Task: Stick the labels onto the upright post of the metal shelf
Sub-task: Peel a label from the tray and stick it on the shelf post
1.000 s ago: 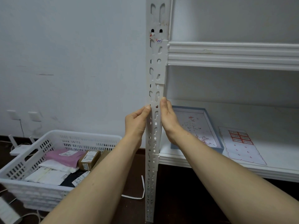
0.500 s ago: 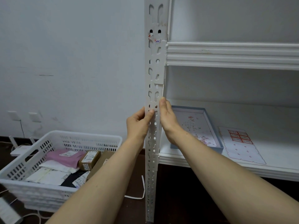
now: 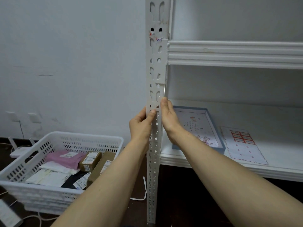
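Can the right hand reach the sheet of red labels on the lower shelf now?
Probably yes: from the upright post, only the low blue tray lies between the right hand and the uncovered label sheet.

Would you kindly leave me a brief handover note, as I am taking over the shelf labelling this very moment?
Left hand: pinches the white label against the upright post, thumb on the front.
Right hand: straight fingers press the label's right edge.
Label sheet lies on the lower shelf, beside the blue box.
Done: this label is placed on the post.
Left: press it flat, then take the next from the sheet, which shows red labels.
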`<state>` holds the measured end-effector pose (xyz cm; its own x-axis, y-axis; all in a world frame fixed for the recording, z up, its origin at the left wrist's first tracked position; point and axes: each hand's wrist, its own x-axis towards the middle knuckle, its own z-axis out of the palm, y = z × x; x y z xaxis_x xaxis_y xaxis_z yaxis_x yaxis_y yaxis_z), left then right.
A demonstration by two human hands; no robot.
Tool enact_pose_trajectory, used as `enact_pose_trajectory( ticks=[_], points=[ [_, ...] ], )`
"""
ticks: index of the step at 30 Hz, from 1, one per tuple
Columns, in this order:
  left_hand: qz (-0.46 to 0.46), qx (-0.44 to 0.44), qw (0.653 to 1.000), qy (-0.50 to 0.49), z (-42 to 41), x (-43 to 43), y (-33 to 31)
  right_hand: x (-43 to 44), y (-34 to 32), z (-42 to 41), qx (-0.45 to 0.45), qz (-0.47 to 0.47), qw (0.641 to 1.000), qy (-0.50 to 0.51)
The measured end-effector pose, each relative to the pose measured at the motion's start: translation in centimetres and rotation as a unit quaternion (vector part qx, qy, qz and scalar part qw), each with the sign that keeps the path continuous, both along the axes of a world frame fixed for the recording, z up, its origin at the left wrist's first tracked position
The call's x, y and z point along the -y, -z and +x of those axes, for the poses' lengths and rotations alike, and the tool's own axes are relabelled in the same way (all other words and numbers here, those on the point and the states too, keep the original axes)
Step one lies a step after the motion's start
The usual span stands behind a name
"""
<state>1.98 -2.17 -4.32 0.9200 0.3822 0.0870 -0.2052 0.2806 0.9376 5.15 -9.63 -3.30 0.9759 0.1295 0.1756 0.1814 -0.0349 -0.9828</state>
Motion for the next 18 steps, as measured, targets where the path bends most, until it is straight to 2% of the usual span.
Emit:
enact_pose_trajectory(
  ticks=[13, 18],
  points=[
    [-0.060, -0.024, 0.998, -0.014, 0.2, 0.1, -0.6, 0.1, 0.0, 0.1, 0.002, -0.013, 1.000, 0.001],
    [-0.031, -0.016, 0.999, 0.006, 0.2, -0.5, 0.2, 0.0, 0.3, 0.5, 0.002, -0.015, 1.000, 0.001]
  ],
)
